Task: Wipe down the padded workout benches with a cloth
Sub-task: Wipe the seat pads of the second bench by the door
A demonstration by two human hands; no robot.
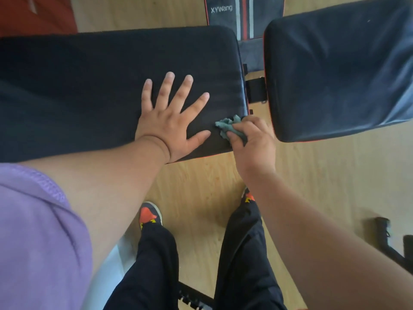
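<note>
— Cloth [230,128] position, head view?
— It is pinched, bunched, in the right hand [252,144] at the long pad's [89,86] near right corner.
— Left hand [172,121]?
— Laid flat, fingers spread, nothing held. Unwiped length is judged to run leftward; the second pad [339,70] lies rightward.

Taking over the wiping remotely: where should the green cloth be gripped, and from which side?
Grip the bunched middle of the green cloth, coming from the bench pad's near right corner, as the right hand does. Its loose ragged edge trails onto the pad, so it probably wipes best left free.
</note>
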